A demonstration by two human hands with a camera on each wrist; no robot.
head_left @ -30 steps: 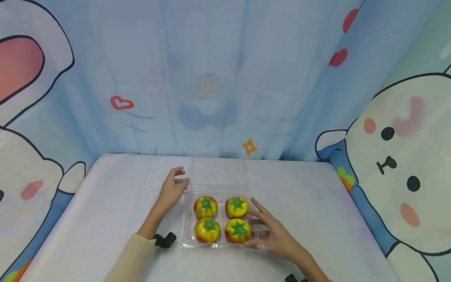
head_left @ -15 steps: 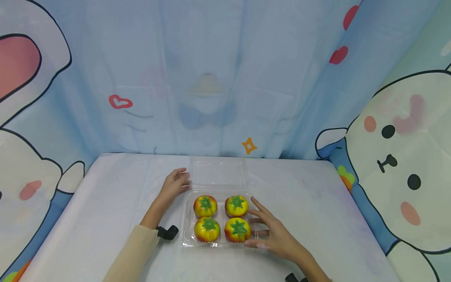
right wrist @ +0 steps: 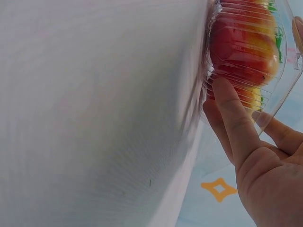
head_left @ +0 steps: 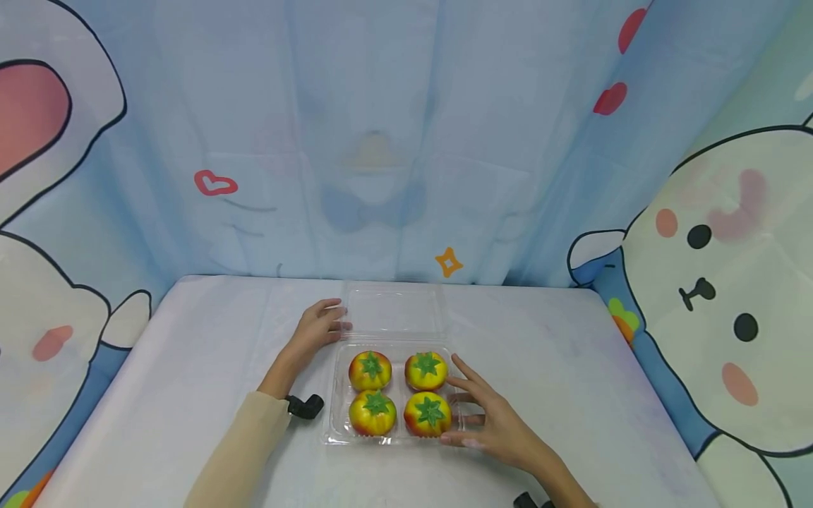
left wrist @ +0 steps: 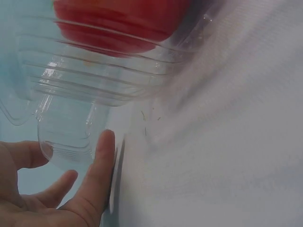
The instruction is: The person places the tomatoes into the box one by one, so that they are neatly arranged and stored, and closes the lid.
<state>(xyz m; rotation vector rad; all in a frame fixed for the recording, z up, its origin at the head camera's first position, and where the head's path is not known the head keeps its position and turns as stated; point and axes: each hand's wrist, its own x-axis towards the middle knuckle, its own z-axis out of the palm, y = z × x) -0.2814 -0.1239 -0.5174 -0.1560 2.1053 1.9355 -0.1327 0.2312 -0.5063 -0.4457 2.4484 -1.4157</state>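
A clear plastic clamshell box [head_left: 338, 413] lies with its lid [head_left: 395, 310] folded back, away from the person. Several round red-and-yellow fruits with green leafy tops, like tomatoes or persimmons, sit in it, one [head_left: 428, 414] at the near right. My left hand [head_left: 312, 331] is at the lid's left edge, fingers loosely spread; in the left wrist view a fingertip [left wrist: 35, 154] overlaps the lid's edge. My right hand [head_left: 498, 423] steadies the box's right side with extended fingers; a fingertip [right wrist: 222, 87] touches its ribbed wall in the right wrist view.
A white cloth covers the table [head_left: 571, 381]. Behind it hangs a blue curtain [head_left: 381, 141] with cartoon prints. A black wrist mount [head_left: 306, 407] sticks out from the left sleeve, near the box's left side.
My left hand has moved slightly right, bringing its fingers over the lid's left edge. My right hand, the box and the fruits stay in place.
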